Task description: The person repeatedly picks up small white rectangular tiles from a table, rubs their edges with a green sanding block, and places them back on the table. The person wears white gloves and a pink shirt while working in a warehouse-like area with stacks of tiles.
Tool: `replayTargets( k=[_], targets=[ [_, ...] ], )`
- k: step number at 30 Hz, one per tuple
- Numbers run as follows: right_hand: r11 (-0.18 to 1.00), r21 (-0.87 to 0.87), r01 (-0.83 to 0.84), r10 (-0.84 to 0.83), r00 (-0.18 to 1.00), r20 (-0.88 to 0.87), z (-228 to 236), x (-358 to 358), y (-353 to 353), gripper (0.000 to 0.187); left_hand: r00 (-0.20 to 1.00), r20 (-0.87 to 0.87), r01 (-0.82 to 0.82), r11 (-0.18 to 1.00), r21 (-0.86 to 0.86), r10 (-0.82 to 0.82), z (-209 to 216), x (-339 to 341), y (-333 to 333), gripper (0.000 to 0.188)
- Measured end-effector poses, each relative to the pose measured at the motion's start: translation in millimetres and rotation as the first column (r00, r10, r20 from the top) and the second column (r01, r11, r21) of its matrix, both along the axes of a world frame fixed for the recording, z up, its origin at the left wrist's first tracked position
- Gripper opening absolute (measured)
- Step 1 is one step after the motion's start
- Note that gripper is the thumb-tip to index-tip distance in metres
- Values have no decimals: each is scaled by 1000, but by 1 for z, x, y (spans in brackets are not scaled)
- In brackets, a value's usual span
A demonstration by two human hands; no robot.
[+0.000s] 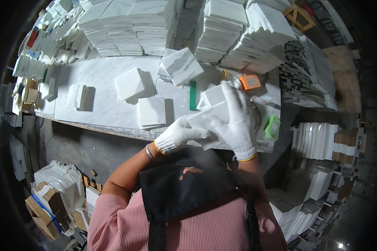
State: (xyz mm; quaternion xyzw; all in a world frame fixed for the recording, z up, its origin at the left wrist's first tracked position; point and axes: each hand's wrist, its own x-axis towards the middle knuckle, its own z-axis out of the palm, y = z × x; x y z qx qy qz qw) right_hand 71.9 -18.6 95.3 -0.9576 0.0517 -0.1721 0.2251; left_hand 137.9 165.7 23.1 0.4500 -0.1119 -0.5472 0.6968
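Note:
A white marble tile (208, 118) is tilted in front of me at the near edge of the bench. My left hand (181, 134), in a white knit glove, grips its left side with the thumb along the lower edge. Over the tile's right part lies my right hand (235, 117), gloved too, its fingers stretched out away from me and its thumb on the tile's face. Just beyond are more small white tiles (213, 95), partly covered by the hand. A green strip (192, 95) lies to their left.
Loose tiles (151, 111) and a larger grey-veined tile (182, 66) lie on the bench (102, 79). An orange block (250, 82) and a green block (272, 126) are at right. Tall tile stacks (148, 29) line the back. Wrapped goods (58, 184) stand at lower left.

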Motion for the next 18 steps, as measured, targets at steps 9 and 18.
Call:
replayTargets(
  k=[9, 18],
  targets=[
    [986, 106, 130, -139, 987, 75, -22, -2, -21, 54, 983, 163, 64, 991, 121, -84, -2, -6, 5, 44],
    [489, 846, 214, -138, 976, -167, -19, -35, -34, 34, 987, -158, 0, 999, -37, -6, -10, -6, 5, 61]
  ],
)
